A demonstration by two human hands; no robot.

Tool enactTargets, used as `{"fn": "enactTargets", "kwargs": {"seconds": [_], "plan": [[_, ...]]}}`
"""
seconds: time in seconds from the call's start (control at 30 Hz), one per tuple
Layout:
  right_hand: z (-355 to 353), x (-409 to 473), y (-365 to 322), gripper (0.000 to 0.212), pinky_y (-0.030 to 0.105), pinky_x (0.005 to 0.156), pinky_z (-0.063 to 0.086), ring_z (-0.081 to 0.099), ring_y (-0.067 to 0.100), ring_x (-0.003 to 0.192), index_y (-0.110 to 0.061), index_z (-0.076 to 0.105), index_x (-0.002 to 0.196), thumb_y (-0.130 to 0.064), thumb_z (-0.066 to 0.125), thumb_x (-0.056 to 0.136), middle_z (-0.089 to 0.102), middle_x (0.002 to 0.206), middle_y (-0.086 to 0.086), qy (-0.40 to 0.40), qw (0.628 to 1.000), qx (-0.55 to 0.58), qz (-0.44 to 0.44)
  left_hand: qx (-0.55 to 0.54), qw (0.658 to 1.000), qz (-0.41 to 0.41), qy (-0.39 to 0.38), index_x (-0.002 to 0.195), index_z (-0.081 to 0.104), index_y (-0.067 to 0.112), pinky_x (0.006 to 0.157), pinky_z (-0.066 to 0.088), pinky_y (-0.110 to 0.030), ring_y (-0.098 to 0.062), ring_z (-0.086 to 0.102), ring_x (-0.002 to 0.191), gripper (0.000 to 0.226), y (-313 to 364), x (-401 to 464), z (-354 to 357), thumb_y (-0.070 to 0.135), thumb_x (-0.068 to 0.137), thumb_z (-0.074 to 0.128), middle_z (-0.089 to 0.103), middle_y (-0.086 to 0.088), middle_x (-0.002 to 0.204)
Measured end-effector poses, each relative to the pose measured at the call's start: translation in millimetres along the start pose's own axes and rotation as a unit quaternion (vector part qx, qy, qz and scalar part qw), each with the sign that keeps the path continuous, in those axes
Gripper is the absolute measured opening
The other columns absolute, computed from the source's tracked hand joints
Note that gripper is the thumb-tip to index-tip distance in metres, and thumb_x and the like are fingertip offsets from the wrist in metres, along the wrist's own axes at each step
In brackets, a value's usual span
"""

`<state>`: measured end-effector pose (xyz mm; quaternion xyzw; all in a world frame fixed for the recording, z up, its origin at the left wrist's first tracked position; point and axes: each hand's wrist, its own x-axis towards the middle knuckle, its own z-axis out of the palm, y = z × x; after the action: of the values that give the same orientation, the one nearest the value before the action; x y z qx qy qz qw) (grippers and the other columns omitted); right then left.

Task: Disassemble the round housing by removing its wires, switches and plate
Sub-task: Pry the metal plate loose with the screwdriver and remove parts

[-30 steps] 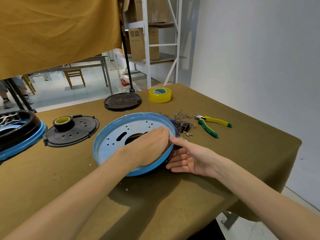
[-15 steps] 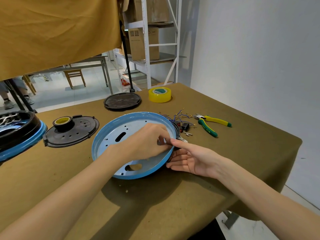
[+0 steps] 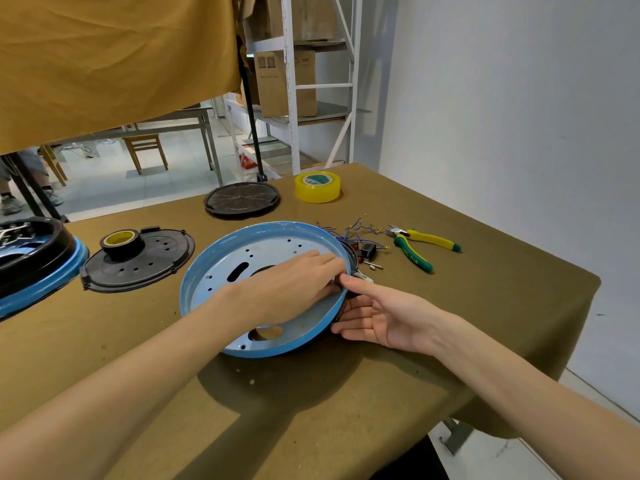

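The round housing (image 3: 266, 289) is tilted between the hands: the left hand (image 3: 294, 282) is laid inside, fingers at its right rim; the right hand (image 3: 377, 313), fingers straight, is pressed against that rim outside.

Left hand (image 3: 294, 278) palm-down, fingers curled; right hand (image 3: 377, 313) palm-up, fingers straight.
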<state>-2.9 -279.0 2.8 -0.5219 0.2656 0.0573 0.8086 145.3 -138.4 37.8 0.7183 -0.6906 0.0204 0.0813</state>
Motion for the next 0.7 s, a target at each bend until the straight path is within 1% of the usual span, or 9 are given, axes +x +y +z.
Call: {"fn": "enactTargets", "kwargs": {"seconds": [0.1, 0.2, 0.3, 0.37, 0.43, 0.47, 0.53, 0.6, 0.7], "plan": [[-1.0, 0.8, -0.2, 0.080, 0.035, 0.074, 0.062, 0.074, 0.035, 0.102, 0.005, 0.061, 0.123, -0.042, 0.090, 0.065, 0.074, 0.109, 0.025, -0.009, 1.000, -0.004, 0.003, 0.022, 0.999, 0.031, 0.003, 0.101, 0.043, 0.030, 0.074, 0.025, -0.021, -0.007, 0.037, 0.083, 0.008, -0.4, -0.4, -1.9, 0.030, 0.109, 0.042, 0.049, 0.011, 0.099], [-1.5, 1.7, -0.6, 0.094, 0.034, 0.074, 0.062, 0.074, 0.035, 0.102, 0.006, 0.060, 0.122, -0.043, 0.098, 0.052, 0.074, 0.108, 0.025, -0.019, 1.000, -0.011, 0.007, 0.051, 0.997, 0.050, 0.003, 0.098, 0.038, 0.032, 0.076, 0.030, -0.024, -0.009, 0.036, 0.082, 0.012, 0.1, 1.6, -3.0, 0.030, 0.109, 0.041, 0.043, 0.013, 0.094], [-2.6, 3.4, 0.0, 0.105, 0.034, 0.074, 0.062, 0.073, 0.036, 0.103, 0.006, 0.059, 0.124, -0.044, 0.102, 0.042, 0.074, 0.109, 0.025, -0.024, 1.000, -0.011, 0.006, 0.068, 0.996, 0.058, 0.029, 0.100, 0.050, 0.028, 0.076, 0.027, -0.023, -0.010, 0.037, 0.080, 0.016, -2.2, 2.7, -1.6, 0.034, 0.109, 0.038, 0.046, 0.012, 0.092], [-3.0, 4.7, 0.3, 0.103, 0.035, 0.075, 0.062, 0.073, 0.036, 0.104, 0.005, 0.059, 0.124, -0.045, 0.101, 0.045, 0.074, 0.110, 0.025, -0.027, 1.000, -0.011, 0.005, 0.064, 0.995, 0.064, 0.048, 0.102, 0.056, 0.023, 0.075, 0.025, -0.020, -0.009, 0.037, 0.080, 0.020, -3.6, 1.0, -1.3, 0.035, 0.108, 0.040, 0.051, 0.010, 0.092], [-3.3, 5.4, 0.5, 0.098, 0.035, 0.076, 0.062, 0.073, 0.036, 0.104, 0.005, 0.059, 0.125, -0.044, 0.099, 0.051, 0.073, 0.111, 0.025, -0.027, 1.000, -0.007, 0.005, 0.058, 0.994, 0.068, 0.065, 0.103, 0.057, 0.023, 0.075, 0.025, -0.019, -0.007, 0.036, 0.080, 0.020, -3.6, -1.7, -1.2, 0.036, 0.106, 0.041, 0.050, 0.011, 0.093], [-3.4, 5.6, 0.4, 0.095, 0.035, 0.076, 0.062, 0.073, 0.036, 0.105, 0.005, 0.059, 0.126, -0.044, 0.097, 0.055, 0.073, 0.112, 0.025, -0.026, 1.000, -0.006, 0.005, 0.046, 0.995, 0.059, 0.068, 0.104, 0.057, 0.024, 0.074, 0.027, -0.020, -0.006, 0.038, 0.081, 0.019, -3.4, -3.1, -0.4, 0.036, 0.105, 0.042, 0.049, 0.013, 0.094], [-3.0, 5.4, 0.2, 0.091, 0.035, 0.077, 0.062, 0.073, 0.036, 0.105, 0.004, 0.059, 0.126, -0.044, 0.095, 0.058, 0.073, 0.112, 0.025, -0.025, 1.000, -0.008, 0.004, -0.011, 0.998, 0.018, 0.062, 0.110, 0.059, 0.026, 0.075, 0.040, -0.021, -0.003, 0.046, 0.086, 0.016, -3.3, -6.4, 0.6, 0.037, 0.103, 0.049, 0.053, 0.016, 0.100], [-2.3, 4.9, 0.1, 0.094, 0.036, 0.077, 0.062, 0.073, 0.036, 0.105, 0.004, 0.059, 0.125, -0.045, 0.097, 0.054, 0.073, 0.112, 0.025, -0.024, 1.000, -0.009, 0.003, -0.070, 0.996, -0.013, 0.059, 0.113, 0.064, 0.030, 0.076, 0.048, -0.020, -0.001, 0.054, 0.092, 0.014, -5.0, -8.4, 0.0, 0.034, 0.101, 0.059, 0.059, 0.018, 0.102], [-1.4, 4.0, 0.4, 0.097, 0.035, 0.077, 0.062, 0.073, 0.035, 0.105, 0.004, 0.060, 0.125, -0.045, 0.098, 0.051, 0.073, 0.112, 0.025, -0.023, 1.000, -0.014, 0.000, -0.073, 0.996, -0.020, 0.054, 0.109, 0.067, 0.030, 0.073, 0.046, -0.017, -0.002, 0.053, 0.091, 0.011, -4.5, -7.6, 0.4, 0.032, 0.100, 0.061, 0.057, 0.020, 0.098]]}}
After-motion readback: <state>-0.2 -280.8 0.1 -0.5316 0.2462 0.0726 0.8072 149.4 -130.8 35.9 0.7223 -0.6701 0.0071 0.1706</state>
